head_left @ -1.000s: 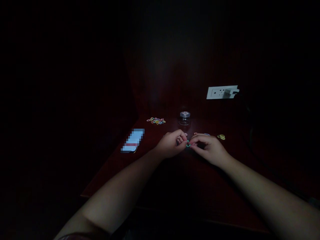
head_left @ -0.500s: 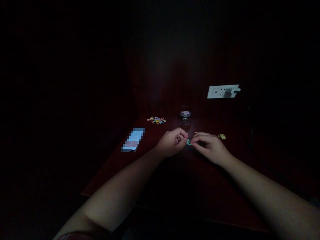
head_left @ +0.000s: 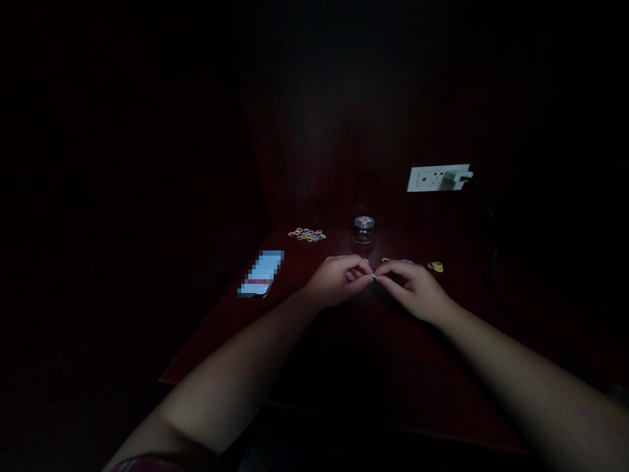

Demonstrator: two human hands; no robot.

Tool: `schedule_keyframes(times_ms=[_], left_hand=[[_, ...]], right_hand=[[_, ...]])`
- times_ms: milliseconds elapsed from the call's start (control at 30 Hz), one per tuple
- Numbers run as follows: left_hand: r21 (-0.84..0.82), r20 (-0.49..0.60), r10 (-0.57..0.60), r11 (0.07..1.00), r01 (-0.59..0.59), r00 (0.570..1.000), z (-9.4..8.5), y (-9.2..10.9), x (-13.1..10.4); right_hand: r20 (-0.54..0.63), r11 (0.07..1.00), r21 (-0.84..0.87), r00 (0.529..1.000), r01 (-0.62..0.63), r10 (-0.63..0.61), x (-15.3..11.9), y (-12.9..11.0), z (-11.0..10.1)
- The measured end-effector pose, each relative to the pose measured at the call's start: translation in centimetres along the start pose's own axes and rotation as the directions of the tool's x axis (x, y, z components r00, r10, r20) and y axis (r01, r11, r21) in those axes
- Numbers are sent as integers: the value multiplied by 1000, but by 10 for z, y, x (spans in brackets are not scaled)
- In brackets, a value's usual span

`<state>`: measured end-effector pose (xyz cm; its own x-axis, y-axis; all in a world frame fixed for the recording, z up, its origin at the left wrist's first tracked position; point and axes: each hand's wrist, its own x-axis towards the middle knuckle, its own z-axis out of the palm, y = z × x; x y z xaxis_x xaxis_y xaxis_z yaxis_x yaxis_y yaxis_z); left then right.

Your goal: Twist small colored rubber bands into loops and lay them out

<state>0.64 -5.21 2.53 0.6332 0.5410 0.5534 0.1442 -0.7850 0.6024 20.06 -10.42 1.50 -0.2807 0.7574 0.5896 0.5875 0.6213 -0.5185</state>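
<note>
My left hand (head_left: 339, 280) and my right hand (head_left: 410, 287) meet over the table, thumb and forefinger of each pinched on a small green hair tie (head_left: 374, 276). Only a sliver of the green tie shows between the fingertips. Just behind my right hand lie a pink-orange tie (head_left: 385, 261) and a blue-purple one (head_left: 407, 261), both partly covered by its fingers. A small stack of yellow ties (head_left: 436, 267) rests to the right of that hand. Beyond my hands stands a clear jar (head_left: 363, 234) with its lid on.
A loose pile of several coloured ties (head_left: 308, 235) lies at the back left of the dark red table (head_left: 236, 341). Nearer on the left is a phone (head_left: 263, 273) with a lit, blurred screen. A wall socket (head_left: 437, 178) with a plugged-in charger and cable is at the right.
My hands have drawn closer together, and the green hair tie, earlier an open loop, now shows as a thin sliver. More of the blue-purple tie has come into sight behind my right hand.
</note>
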Motion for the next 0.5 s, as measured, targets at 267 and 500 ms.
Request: schedule_keyframes(times_ms=[267,500], left_hand=[[24,-10,14,1000,-14,1000,-1,2,0],[4,-60,-88,996,88,994,3,0,0]], right_hand=[[-67,998,60,997,33,-29,2,-4,-2],[-103,998,51,994,-40,45,0,2,0]])
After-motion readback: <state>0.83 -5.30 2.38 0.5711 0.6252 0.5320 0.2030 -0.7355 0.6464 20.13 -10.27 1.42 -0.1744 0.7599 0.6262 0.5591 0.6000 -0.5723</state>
